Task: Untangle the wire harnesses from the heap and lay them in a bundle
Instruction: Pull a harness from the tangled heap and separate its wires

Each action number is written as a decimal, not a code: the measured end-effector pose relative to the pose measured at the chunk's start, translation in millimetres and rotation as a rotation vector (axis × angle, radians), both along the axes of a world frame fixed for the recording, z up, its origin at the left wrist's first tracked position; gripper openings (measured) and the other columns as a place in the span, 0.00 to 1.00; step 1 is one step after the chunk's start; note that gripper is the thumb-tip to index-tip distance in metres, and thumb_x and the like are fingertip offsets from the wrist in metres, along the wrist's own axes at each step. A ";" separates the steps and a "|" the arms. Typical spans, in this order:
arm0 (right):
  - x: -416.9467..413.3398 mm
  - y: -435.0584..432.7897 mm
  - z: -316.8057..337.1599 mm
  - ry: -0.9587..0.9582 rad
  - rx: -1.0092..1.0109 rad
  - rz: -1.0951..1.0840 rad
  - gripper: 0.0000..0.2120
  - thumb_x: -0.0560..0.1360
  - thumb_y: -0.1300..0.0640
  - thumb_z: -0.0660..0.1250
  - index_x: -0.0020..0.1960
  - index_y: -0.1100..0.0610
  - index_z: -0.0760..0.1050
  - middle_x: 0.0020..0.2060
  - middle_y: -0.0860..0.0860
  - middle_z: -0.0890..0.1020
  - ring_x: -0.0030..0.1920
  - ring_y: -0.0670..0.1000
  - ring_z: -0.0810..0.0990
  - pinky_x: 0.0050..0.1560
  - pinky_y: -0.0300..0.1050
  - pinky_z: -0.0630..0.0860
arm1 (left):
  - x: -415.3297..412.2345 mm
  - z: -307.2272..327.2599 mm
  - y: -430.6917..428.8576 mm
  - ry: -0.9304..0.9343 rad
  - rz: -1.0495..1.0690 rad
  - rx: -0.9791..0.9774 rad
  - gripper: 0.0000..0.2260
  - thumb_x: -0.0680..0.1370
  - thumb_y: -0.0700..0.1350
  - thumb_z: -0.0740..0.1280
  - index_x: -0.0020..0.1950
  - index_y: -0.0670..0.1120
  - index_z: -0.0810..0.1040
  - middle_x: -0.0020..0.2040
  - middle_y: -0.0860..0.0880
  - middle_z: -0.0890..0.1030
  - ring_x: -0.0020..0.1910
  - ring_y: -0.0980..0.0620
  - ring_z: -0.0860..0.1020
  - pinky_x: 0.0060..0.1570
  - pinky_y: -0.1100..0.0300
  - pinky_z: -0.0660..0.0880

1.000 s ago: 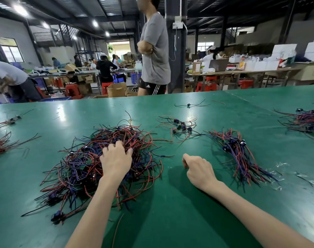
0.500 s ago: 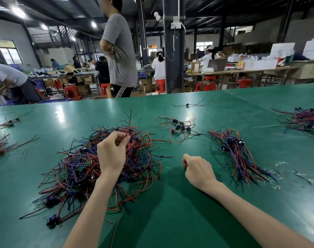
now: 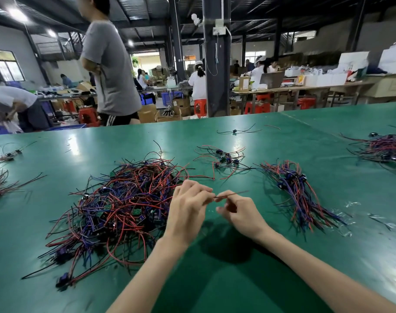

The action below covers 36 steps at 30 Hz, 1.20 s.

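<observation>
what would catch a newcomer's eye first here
A tangled heap of red, blue and black wire harnesses sprawls left of centre on the green table. Right of it, the left hand pinches one thin wire, the right hand curled close by. A neater bundle lies further right.

Left hand (image 3: 188, 208) off heap (image 3: 124, 199), meets raised right hand (image 3: 240, 215); both pinch wire (image 3: 232, 194).

Green table (image 3: 237, 279), glossy, with lamp glare. Beyond its far edge: person in grey T-shirt (image 3: 111, 71), standing side-on; person bent over (image 3: 14, 102) at far left. Black pillar (image 3: 216, 64) behind centre. Red stools (image 3: 200, 107), cardboard boxes (image 3: 147, 112), blue crate (image 3: 148, 99) around rear benches. Seated worker in white (image 3: 198, 83) just left of pillar. White boxes (image 3: 353, 61) stacked at right.
</observation>
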State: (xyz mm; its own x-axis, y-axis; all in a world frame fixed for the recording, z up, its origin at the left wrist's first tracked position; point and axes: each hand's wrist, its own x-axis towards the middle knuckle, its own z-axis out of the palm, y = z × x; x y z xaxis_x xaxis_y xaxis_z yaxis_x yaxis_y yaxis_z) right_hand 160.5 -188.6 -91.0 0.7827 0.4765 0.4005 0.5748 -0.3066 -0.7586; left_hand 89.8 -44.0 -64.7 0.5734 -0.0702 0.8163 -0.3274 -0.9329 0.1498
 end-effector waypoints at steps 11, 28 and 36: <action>-13.6 6.7 -2.4 0.475 0.493 0.426 0.17 0.62 0.71 0.58 0.35 0.55 0.80 0.29 0.45 0.78 0.32 0.41 0.74 0.31 0.35 0.71 | -2.5 -10.7 -32.2 0.124 -0.171 -0.141 0.08 0.73 0.38 0.69 0.50 0.44 0.84 0.42 0.47 0.78 0.44 0.50 0.75 0.45 0.59 0.73; 14.3 -15.9 21.1 0.917 0.806 0.156 0.08 0.78 0.65 0.59 0.43 0.65 0.74 0.33 0.58 0.81 0.32 0.54 0.82 0.36 0.50 0.82 | -6.0 -24.1 -20.6 0.151 0.067 -0.174 0.10 0.79 0.37 0.63 0.59 0.41 0.77 0.51 0.47 0.80 0.49 0.48 0.78 0.52 0.57 0.72; 11.6 -20.1 28.3 1.114 0.917 0.315 0.13 0.71 0.79 0.54 0.47 0.69 0.74 0.36 0.61 0.81 0.34 0.56 0.83 0.37 0.48 0.82 | -3.9 -26.7 -17.6 0.109 0.105 -0.183 0.08 0.77 0.36 0.67 0.55 0.42 0.79 0.46 0.48 0.81 0.43 0.48 0.79 0.47 0.57 0.68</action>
State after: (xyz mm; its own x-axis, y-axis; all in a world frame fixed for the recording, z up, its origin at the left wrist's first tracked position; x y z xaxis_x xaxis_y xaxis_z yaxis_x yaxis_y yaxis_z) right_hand 172.1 -208.7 -62.6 0.7966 0.5998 -0.0759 -0.4712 0.5373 -0.6995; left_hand 86.0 -61.6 -91.4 0.6549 0.1379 0.7430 -0.2030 -0.9150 0.3488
